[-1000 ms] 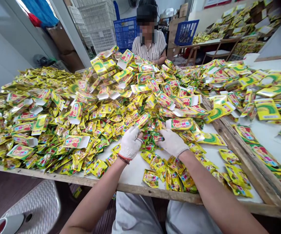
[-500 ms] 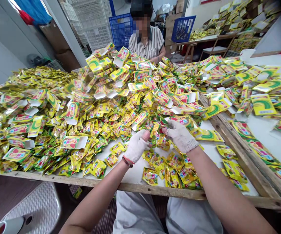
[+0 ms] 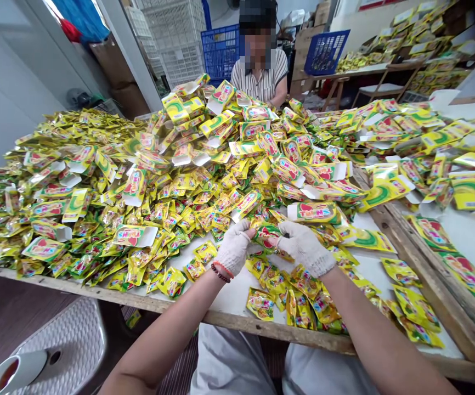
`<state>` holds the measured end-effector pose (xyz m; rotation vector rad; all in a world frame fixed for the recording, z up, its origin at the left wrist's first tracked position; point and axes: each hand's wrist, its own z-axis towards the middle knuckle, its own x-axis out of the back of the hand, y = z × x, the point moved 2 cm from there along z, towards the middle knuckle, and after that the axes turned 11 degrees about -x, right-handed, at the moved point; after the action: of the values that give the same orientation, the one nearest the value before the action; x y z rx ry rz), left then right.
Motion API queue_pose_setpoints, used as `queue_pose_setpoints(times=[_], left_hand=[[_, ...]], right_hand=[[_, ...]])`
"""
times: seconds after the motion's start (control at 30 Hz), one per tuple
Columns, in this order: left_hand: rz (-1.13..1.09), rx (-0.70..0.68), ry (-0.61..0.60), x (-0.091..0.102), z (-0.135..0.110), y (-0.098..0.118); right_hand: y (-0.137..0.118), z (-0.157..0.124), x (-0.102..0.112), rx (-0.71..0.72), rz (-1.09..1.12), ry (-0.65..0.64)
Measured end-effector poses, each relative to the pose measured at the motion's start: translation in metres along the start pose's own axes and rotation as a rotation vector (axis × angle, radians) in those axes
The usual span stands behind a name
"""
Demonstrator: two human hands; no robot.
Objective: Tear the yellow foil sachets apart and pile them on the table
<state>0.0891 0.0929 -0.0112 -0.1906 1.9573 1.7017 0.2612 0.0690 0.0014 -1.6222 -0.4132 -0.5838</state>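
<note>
Both gloved hands lowered since before, left hand point(image 3: 233, 250) and right hand point(image 3: 305, 247) fingers pinching half-hidden sachets point(image 3: 267, 235)

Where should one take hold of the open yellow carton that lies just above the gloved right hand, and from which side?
Probably grip the yellow carton across its long flat body near the middle, thumb on top, coming from the near side. Its white flap at the left end looks flimsy, and sachets crowd its far side.

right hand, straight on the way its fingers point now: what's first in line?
The right hand points left, toward the left hand. First in line is the small bunch of sachets pinched between both hands, already at its fingertips; beyond that, the left hand's fingers.
</note>
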Motion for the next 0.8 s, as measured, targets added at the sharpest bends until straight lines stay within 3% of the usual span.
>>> queue_pose_setpoints(times=[0.13, 0.37, 0.57, 0.8], left_hand=[[-0.118, 0.024, -0.016, 0.0, -0.003, 0.0], [-0.352, 0.017, -0.06, -0.008, -0.006, -0.007], [-0.178, 0.086, -0.058, 0.002, -0.005, 0.0], [-0.186, 0.051, -0.003, -0.003, -0.01, -0.001]], right_hand=[[0.004, 0.002, -0.004, -0.034, -0.035, 0.058], [0.005, 0.001, -0.014, -0.093, 0.251, 0.162], [-0.001, -0.001, -0.006, -0.061, 0.142, 0.156], [0.002, -0.004, -0.009, -0.029, 0.242, 0.215]])
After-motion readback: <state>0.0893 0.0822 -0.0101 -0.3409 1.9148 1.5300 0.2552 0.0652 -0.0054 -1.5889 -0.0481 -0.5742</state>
